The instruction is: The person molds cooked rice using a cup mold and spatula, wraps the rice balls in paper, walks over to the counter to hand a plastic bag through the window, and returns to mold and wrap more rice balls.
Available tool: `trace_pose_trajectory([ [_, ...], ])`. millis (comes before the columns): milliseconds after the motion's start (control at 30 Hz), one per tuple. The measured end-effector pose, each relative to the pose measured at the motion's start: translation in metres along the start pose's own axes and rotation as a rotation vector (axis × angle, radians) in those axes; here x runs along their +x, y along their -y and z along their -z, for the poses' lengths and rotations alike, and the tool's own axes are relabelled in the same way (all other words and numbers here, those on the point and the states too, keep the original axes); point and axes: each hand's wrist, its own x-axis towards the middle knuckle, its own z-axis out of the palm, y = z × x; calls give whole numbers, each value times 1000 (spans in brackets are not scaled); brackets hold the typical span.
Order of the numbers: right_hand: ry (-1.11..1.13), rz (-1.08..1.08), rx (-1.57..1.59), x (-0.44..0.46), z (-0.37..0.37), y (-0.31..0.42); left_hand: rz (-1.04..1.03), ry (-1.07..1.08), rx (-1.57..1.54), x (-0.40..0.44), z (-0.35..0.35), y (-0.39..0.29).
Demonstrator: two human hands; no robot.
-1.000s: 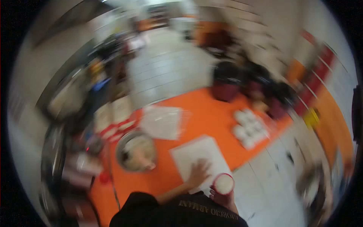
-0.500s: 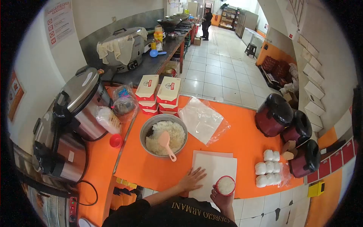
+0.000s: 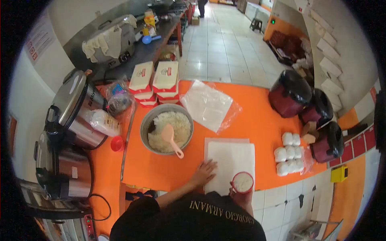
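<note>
My left hand (image 3: 206, 172) lies with its fingers spread at the left edge of a stack of white paper sheets (image 3: 231, 154) on the orange table. In my right hand (image 3: 240, 197) is a red cup (image 3: 252, 188) filled with white rice (image 3: 243, 182), held over the lower right of the paper. To the upper left stands a metal bowl (image 3: 144, 138) of cooked rice. A pink rice paddle (image 3: 168, 132) rests on that rice, its handle over the bowl's rim.
Stacked food boxes (image 3: 165, 76) and plastic-wrapped paper (image 3: 207, 105) sit behind the bowl. White wrapped bundles (image 3: 289, 152) and dark red rice cookers (image 3: 289, 94) are at right. Large steel cookers (image 3: 76, 108) and another red cup (image 3: 117, 143) stand at left.
The camera has tilted down, so the table sits higher in view. My left hand remains on the paper's left side, and my right hand still holds the rice-filled cup over the sheets.
</note>
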Motion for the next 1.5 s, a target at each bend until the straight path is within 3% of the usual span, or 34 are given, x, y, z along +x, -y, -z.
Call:
trace_pose_trajectory([
  [100, -70, 170, -32, 13, -27, -1, 84, -45, -154, 9, 4, 6],
  [233, 29, -2, -80, 13, -16, 16, 26, -41, -100, 8, 11, -1],
  [333, -139, 107, -320, 27, -31, 26, 4, -14, -84, 11, 18, -5],
  [400, -467, 295, -664, 41, -44, 29, 3, -18, -57, 12, 20, -5],
  [433, -464, 298, -662, 43, -56, 31, 12, -14, -53, 12, 19, -6],
  [500, -393, 489, -1220, 45, -76, 36, 18, -11, -46, 12, 20, -6],
  [567, -370, 615, -1351, 56, -76, 30, 29, -13, -71, 13, 21, -7],
  [633, -367, 892, -1968, 63, -83, 19, 19, -6, -57, 13, 21, -7],
  [667, -330, 854, -2057, 69, -79, 13, 10, -1, -44, 13, 22, -6],
  [767, -352, 963, -2182, 86, -60, -3, -6, -19, -24, 14, 21, -6],
  [900, -367, 851, -2194, 81, -78, 6, 13, -2, -25, 14, 23, -9],
  [1333, -349, 992, -2112, 76, -85, 11, -4, -55, -80, 13, 18, -5],
  [1400, -326, 914, -2121, 76, -87, 15, -19, -63, -89, 15, 18, -5],
  [1500, -336, 1047, -2103, 70, -99, 21, -8, -84, -125, 15, 17, -3],
])
